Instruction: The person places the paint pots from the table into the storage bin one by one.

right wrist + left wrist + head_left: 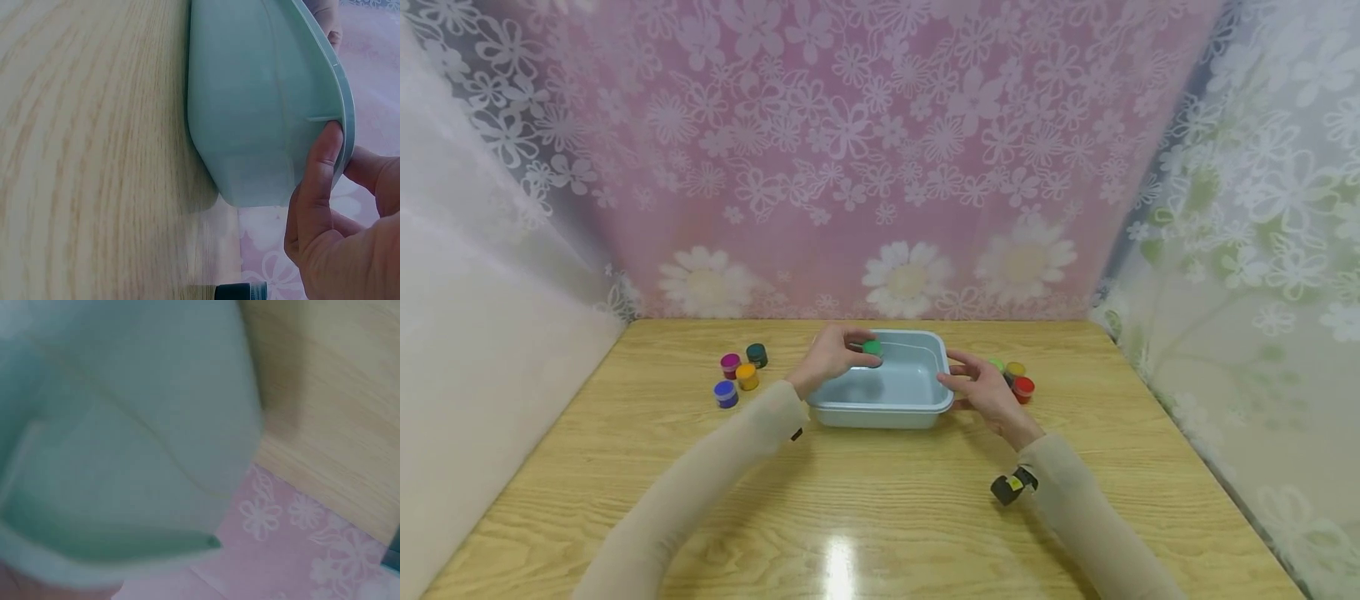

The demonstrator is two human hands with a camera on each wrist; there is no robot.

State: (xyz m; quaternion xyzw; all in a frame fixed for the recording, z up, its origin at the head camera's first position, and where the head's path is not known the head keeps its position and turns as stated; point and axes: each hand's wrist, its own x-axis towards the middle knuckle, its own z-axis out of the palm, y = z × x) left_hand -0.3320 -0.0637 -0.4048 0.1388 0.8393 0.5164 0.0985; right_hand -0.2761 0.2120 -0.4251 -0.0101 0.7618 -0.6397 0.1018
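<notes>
The fingers of the left hand (pixel 831 358) pinch a green paint jar (pixel 872 347), thumb on the near side and fingers on the far side. The jar lies at the fingertips, to the right of the wrist, with its green top toward the head camera. Seen from the head, it sits within the outline of the pale blue plastic tray (pixel 880 407), close against the far rim and slightly left of its middle. Whether it hangs above the tray's floor or touches it, I cannot tell; that height looks like the relation that matters most. The left hand is the nearer one to it.

The tray stands on the desk (pixel 880 508) with its long axis running left to right. At its right end, the right hand (pixel 988 387) grips the rim, fingers and thumb on opposite sides of the wall.

Farther out, left of the tray, stand a magenta jar (pixel 731 365), a dark green jar (pixel 757 355), an orange jar (pixel 747 377) and a blue jar (pixel 726 393). Just beyond the right hand, a red jar (pixel 1023 388) and a yellow jar (pixel 1016 369) show, others partly hidden.
</notes>
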